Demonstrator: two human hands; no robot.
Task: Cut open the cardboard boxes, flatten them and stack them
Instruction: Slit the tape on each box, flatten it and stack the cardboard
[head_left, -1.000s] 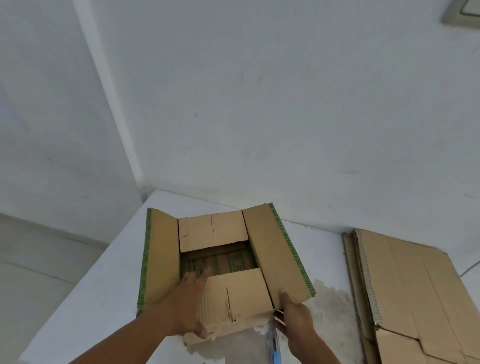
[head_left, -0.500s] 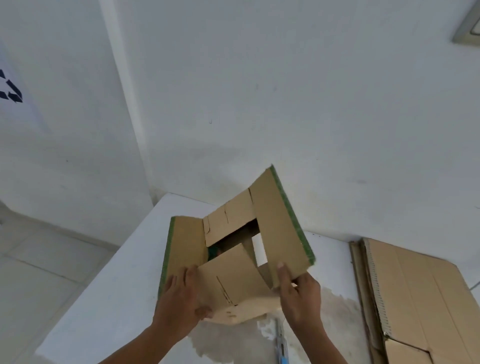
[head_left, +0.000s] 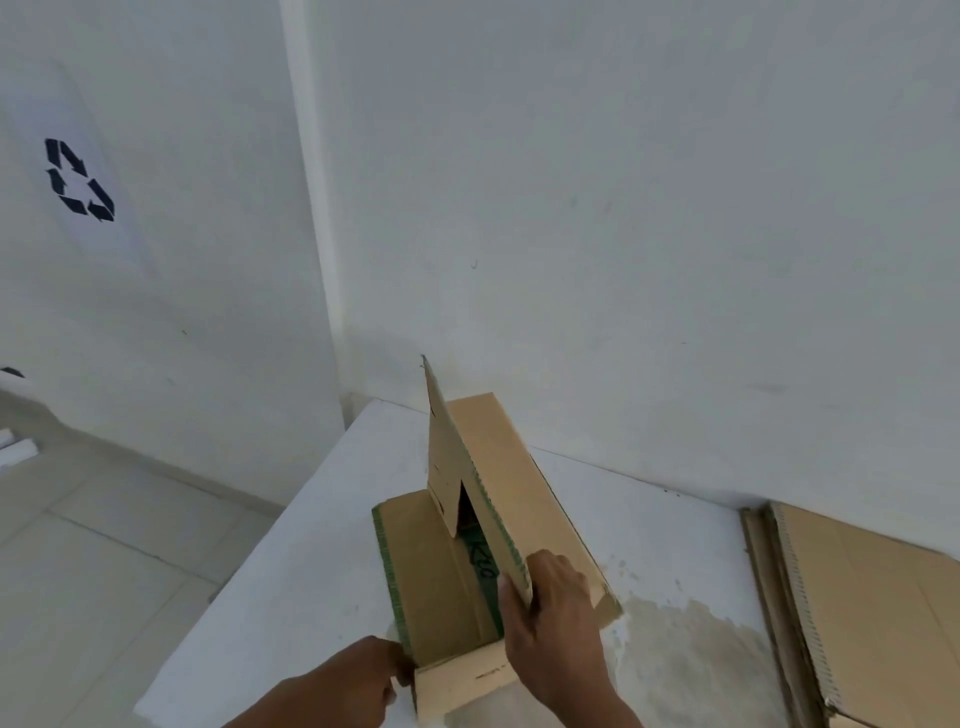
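Cardboard box (head_left: 441, 587) sits held between left grip (head_left: 358, 686) and right grip (head_left: 556, 618).

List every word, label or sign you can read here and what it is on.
Recycling symbol, three chasing arrows, no words: on a pale sheet on the left wall.
Dark lettering inside the cardboard box: too blurred to read.

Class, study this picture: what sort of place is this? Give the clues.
Probably a recycling or packing-waste corner: a recycling symbol on the wall, flattened cardboard stacked on the white table, and a half-collapsed box.
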